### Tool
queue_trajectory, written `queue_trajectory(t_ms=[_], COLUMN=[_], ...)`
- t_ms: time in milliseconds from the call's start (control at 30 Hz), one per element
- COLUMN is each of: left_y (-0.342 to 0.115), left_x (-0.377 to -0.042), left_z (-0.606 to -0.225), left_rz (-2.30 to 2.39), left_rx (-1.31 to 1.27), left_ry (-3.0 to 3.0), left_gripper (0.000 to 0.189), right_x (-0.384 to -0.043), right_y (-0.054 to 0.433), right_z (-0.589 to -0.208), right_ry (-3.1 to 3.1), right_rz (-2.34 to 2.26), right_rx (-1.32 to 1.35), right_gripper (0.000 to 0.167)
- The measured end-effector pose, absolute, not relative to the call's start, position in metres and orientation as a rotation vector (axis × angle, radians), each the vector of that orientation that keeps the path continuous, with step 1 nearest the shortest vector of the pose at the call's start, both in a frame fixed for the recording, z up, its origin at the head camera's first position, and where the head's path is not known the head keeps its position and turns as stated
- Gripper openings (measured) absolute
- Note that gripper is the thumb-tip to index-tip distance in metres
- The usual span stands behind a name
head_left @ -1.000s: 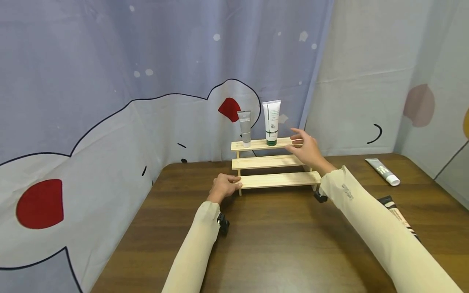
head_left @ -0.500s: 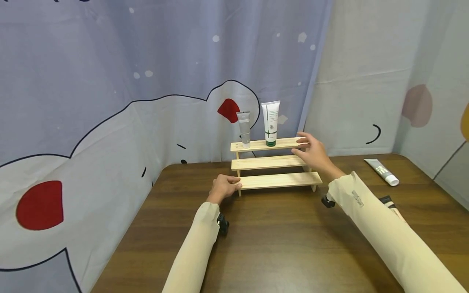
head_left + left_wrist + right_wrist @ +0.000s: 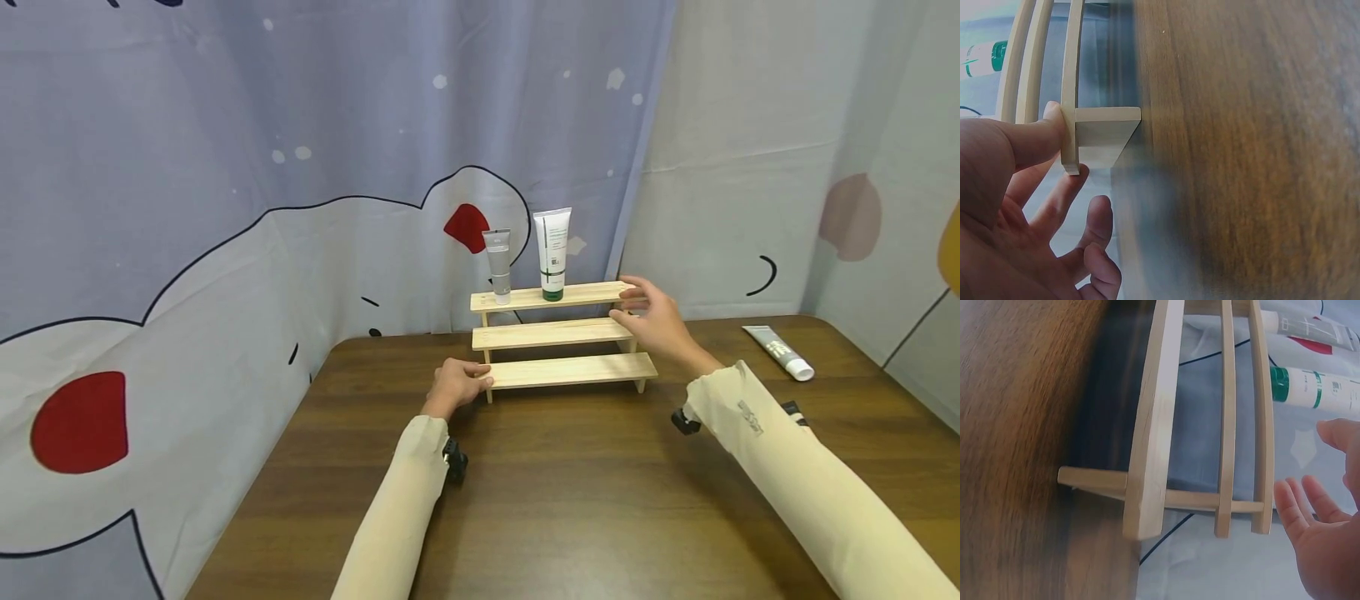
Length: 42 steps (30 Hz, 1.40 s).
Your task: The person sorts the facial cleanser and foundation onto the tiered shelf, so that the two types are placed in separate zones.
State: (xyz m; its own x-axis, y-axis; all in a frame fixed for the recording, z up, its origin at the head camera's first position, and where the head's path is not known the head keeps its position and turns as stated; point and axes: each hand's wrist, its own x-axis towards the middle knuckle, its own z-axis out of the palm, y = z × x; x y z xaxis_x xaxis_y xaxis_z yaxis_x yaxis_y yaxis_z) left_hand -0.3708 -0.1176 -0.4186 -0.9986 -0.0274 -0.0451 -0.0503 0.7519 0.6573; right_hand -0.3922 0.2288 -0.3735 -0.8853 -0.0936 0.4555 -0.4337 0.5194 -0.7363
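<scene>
A three-step wooden display stand (image 3: 572, 372) stands at the back of the table. My left hand (image 3: 454, 386) pinches the left end of its lowest step, thumb (image 3: 1044, 134) on top and a finger beneath. Near the right end of the top step is my right hand (image 3: 662, 323), fingers loosely spread and holding nothing; in the right wrist view, a gap lies between its thumb and fingers (image 3: 1294, 509). On the top step, a small grey tube (image 3: 498, 265) stands cap down at the left. Beside it, a taller white tube (image 3: 553, 250) stands on its green cap.
A grey tube with a white cap (image 3: 780, 352) lies at the back right of the brown wooden table (image 3: 570, 492). My right sleeve (image 3: 795, 475) mostly covers a black-ended tube (image 3: 793, 412). A patterned curtain (image 3: 360, 125) hangs right behind the stand.
My right hand has moved right and slightly down, away from the white tube along the top step. Its sleeve now covers more of the black-ended tube. The left hand keeps its grip.
</scene>
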Motion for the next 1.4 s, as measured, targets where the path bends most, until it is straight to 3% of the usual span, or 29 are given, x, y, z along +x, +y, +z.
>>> queue_trajectory(t_ms=[1400], left_y=[-0.119], left_x=[-0.373], left_z=[-0.42], left_rz=[1.167], left_rx=[-0.052], left_ry=[2.862], left_gripper=[0.029], right_x=[-0.361], right_y=[0.298], right_z=[-0.388], right_ry=[-2.431], right_rz=[1.255], right_rx=[0.227], right_gripper=[0.056])
